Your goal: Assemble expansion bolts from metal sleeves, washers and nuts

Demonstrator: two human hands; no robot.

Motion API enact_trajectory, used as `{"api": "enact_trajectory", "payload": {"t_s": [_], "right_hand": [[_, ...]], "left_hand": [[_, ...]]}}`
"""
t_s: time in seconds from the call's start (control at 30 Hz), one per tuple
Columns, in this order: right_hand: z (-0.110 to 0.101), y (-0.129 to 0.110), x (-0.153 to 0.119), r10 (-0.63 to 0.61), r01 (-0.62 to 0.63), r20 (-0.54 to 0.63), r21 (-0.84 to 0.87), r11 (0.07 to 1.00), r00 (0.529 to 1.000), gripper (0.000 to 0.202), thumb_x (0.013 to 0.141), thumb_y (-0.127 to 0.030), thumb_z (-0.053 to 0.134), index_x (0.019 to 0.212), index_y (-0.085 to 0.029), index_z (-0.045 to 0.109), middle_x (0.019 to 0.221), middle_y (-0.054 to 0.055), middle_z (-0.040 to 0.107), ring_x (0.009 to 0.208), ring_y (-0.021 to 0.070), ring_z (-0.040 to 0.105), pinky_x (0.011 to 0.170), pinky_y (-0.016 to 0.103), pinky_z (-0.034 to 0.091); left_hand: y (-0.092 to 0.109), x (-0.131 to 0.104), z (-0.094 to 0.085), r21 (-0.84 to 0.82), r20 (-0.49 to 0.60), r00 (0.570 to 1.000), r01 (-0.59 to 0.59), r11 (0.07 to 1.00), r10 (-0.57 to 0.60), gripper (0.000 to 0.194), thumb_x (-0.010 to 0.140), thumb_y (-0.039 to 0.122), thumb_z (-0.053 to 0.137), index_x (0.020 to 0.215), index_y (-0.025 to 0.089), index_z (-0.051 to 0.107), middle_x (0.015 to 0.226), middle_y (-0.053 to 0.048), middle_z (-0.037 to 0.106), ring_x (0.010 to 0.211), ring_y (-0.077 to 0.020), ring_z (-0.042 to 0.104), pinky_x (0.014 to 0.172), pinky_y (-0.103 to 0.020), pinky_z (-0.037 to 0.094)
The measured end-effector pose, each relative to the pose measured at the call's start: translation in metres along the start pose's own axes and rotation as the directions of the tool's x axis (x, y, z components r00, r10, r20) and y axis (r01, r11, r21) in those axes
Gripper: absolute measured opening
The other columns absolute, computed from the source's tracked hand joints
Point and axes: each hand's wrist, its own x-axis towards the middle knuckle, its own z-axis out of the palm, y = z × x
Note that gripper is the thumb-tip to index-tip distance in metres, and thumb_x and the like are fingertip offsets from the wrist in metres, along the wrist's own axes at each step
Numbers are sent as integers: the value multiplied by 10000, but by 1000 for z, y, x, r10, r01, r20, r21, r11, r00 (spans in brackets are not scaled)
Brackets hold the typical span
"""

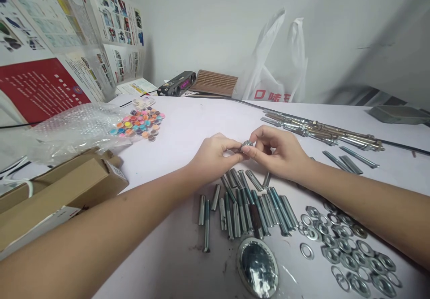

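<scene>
Above the middle of the table, my left hand [220,153] and my right hand [278,151] meet, both closed in a pinch on a small metal nut [247,144]. Fingers cover part of it, so whether a bolt runs through it I cannot tell. Just below the hands lie several metal sleeves [236,220] and flared bolts [207,227] in a loose row. Under my right forearm spreads a pile of nuts and washers [349,254]. One flat washer [307,251] lies at the pile's left edge.
Assembled expansion bolts [322,131] lie at the back right, with loose rods [359,156] nearer. A round shiny disc [258,267] sits in front. At left are a cardboard box [67,187], bubble wrap [80,124] and colourful discs [141,122]. A plastic bag [272,70] stands behind.
</scene>
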Motion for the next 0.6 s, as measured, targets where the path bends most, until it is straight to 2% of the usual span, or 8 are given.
{"api": "enact_trajectory", "payload": {"t_s": [0.17,0.3,0.5,0.6], "right_hand": [[-1,1,1,-14,15,73,-23,1000,997,223,868,-304,621,1052,-180,595,546,-48,560,475,89,465,445,231,339],[0,2,2,-2,6,81,-51,999,997,166,864,-292,607,980,-177,642,555,-39,576,475,87,457,451,234,353],[1,4,5,65,-64,7,-55,996,998,115,831,-271,626,879,-169,606,537,-42,564,468,87,446,457,235,362],[-1,5,4,69,-75,-69,-79,994,995,103,843,-278,613,849,-175,607,525,-49,533,470,88,442,475,236,378]], "left_hand": [[-4,3,-1,16,58,997,52,999,-53,159,830,267,640,912,223,769,872,-31,724,832,-190,602,771,-332,441],[-4,4,-2,-39,108,993,60,997,-56,178,837,250,622,949,211,755,925,-26,737,856,-186,623,783,-326,445],[-1,2,-2,-116,27,998,67,991,-64,220,893,306,580,1025,196,717,1022,-40,736,940,-177,645,814,-305,469],[0,2,-2,-98,0,993,114,989,-114,247,904,362,565,987,183,713,971,-43,736,895,-179,653,785,-309,480]]}}
